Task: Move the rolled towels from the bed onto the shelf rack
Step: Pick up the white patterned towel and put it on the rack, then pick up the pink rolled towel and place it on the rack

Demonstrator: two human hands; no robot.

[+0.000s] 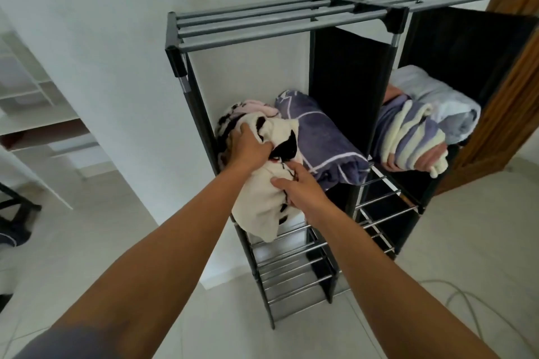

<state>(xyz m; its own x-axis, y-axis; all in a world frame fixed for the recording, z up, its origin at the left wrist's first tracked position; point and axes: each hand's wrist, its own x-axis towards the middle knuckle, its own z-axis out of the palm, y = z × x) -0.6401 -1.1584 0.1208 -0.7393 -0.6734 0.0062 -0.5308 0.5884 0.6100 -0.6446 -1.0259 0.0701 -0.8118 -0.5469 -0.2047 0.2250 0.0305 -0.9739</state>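
A black shelf rack (280,26) with grey metal bars stands against the white wall. On its left shelf lies a cream towel with black marks (262,204), its end hanging over the front bar. My left hand (248,146) grips its upper part and my right hand (300,186) presses on its lower part. Beside it on the same shelf rests a rolled purple towel (323,140), and a pink one (256,105) shows behind. In the right compartment sit a striped purple and cream roll (408,137) and a pale blue roll (443,102).
A black fabric divider (347,81) separates the two compartments. Lower shelves of bare metal bars (291,274) sit under the towels. A wooden door (513,90) stands at the right. A grey cable (455,294) lies on the tiled floor. White shelving (26,90) is at the left.
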